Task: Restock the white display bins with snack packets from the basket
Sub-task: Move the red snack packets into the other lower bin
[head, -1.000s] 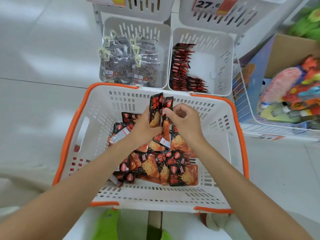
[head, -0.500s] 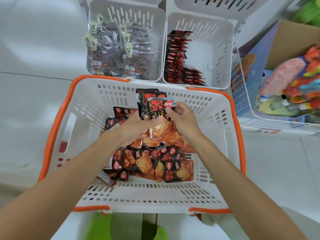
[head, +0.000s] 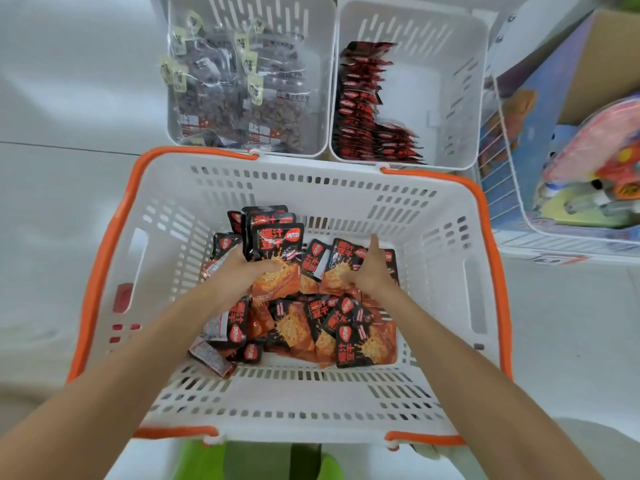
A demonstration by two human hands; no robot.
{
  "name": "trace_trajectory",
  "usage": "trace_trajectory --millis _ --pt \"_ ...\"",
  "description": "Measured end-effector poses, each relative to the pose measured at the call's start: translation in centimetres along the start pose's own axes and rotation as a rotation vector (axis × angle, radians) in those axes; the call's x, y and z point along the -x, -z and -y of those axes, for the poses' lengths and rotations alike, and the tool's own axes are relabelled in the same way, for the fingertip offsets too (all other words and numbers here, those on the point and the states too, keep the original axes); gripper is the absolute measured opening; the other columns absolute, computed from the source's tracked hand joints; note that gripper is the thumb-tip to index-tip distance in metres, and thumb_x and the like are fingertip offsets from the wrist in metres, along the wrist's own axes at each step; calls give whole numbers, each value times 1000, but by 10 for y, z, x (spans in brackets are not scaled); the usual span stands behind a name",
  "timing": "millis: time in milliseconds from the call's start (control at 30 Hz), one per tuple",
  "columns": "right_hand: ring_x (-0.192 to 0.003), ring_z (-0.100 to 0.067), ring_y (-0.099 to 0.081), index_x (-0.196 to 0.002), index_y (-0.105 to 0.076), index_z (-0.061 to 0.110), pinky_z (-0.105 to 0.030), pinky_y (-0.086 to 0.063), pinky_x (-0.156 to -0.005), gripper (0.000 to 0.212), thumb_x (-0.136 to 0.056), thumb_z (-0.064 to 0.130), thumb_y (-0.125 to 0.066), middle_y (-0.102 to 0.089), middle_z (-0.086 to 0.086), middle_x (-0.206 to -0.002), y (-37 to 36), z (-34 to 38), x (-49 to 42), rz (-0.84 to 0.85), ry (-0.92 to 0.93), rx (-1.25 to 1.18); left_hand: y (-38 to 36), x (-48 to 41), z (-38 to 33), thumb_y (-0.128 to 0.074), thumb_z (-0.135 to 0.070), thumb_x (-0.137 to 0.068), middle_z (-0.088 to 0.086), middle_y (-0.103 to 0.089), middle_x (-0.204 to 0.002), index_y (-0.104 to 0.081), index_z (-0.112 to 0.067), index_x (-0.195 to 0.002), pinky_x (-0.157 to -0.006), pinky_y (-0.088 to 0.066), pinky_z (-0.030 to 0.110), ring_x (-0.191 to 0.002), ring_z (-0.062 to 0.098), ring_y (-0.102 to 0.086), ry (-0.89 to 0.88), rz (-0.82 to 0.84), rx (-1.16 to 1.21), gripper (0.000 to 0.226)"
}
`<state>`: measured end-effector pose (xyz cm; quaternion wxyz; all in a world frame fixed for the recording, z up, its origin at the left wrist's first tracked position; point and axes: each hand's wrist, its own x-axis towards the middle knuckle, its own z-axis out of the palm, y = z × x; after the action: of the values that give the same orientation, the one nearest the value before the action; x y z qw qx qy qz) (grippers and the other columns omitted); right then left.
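Your left hand (head: pixel 239 271) is clamped on a stack of snack packets (head: pixel 273 244) held upright; your right hand (head: pixel 369 271) pinches another packet (head: pixel 346 258) from the pile in the basket (head: pixel 332 410). Beyond it, the far right display bin (head: pixel 450 81) is partly filled.

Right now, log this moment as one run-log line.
left hand: grip on packet stack | right hand: in loose packets, grip unclear | basket: stocked | right bin: part-filled

2 bins (head: pixel 460 81), 1 basket (head: pixel 346 192), 2 hands (head: pixel 367 271).
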<state>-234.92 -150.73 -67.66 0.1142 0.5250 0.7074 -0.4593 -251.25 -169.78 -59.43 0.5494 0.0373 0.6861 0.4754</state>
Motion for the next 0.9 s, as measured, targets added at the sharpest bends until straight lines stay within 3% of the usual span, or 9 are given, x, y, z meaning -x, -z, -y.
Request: trace_trajectory --millis 100,167,300,433,500,567,600,767,900 --pt "-111 -28 -62 -135 -52 6 -35 -52 -90 46 -91 10 -67 -62 -13 -125 24 3 4 43 83 -62 -1 6 -8 -68 -16 -91 -2 -56 -134 -51 -23 -120 -107 -39 49 -127 23 -50 22 -24 55 34" --pt "-103 -26 -66 -114 -66 10 -40 -52 -95 18 -97 11 -59 -71 -7 -109 48 12 18 80 158 -110 0 7 -11 -62 -19 -95 -8 -43 -139 -47 -29 -113 -114 -27 52 -138 19 -34 -2 -11 41 26" --pt "-103 -21 -65 -104 -66 20 -35 -48 -99 16 -99 10 -55 -71 0 -104 79 52 51 194 243 -342 -5 16 -23 -59 -21 -98 -4 -37 -145 -44 -30 -104 -113 -30 49 -144 20 -27 -6 66 56 19" --pt "-108 -24 -62 -124 -60 6 -38 -48 -96 27 -99 15 -55 -66 -11 -121 63 88 80 244 180 -576 -17 23 -35 -81 -39 -77 -2 -24 -159 -34 -23 -143 -105 -44 56 -138 30 -42 51 182 169 82" --pt "-115 -30 -58 -127 -54 3 -44 -48 -99 35 -97 21 -57 -59 -17 -129 49 97 91 194 156 -651 -26 29 -41 -67 -35 -91 -3 -39 -150 -35 -28 -142 -89 -56 49 -121 29 -59 44 229 186 60" --pt "-103 -30 -61 -109 -55 8 -40 -52 -89 13 -101 17 -52 -60 -19 -116 40 106 107 128 213 -702 -40 41 -46 -62 -31 -93 -6 -56 -132 -47 -36 -117 -75 -58 34 -113 18 -62 -28 288 74 28" --pt "-96 -26 -61 -105 -55 12 -36 -53 -81 6 -102 14 -50 -61 -18 -112 39 109 114 118 247 -731 -42 40 -45 -69 -28 -89 -8 -59 -126 -48 -39 -112 -73 -56 30 -111 12 -61 -78 285 4 33" --pt "-106 -19 -61 -150 -27 35 -28 -53 -84 64 -100 1 -49 -56 -11 -126 65 118 133 258 355 -845 -45 29 -55 -97 -44 -51 5 -61 -134 -49 -33 -135 -95 -53 49 -120 28 -60 -225 203 -157 97" --pt "-116 -22 -60 -154 -18 39 -34 -48 -98 91 -88 -2 -66 -53 -10 -138 123 129 132 321 440 -580 -50 35 -88 -85 -17 -76 -11 -65 -113 -50 -37 -123 -80 -50 21 -100 5 -62 -365 234 -350 62"
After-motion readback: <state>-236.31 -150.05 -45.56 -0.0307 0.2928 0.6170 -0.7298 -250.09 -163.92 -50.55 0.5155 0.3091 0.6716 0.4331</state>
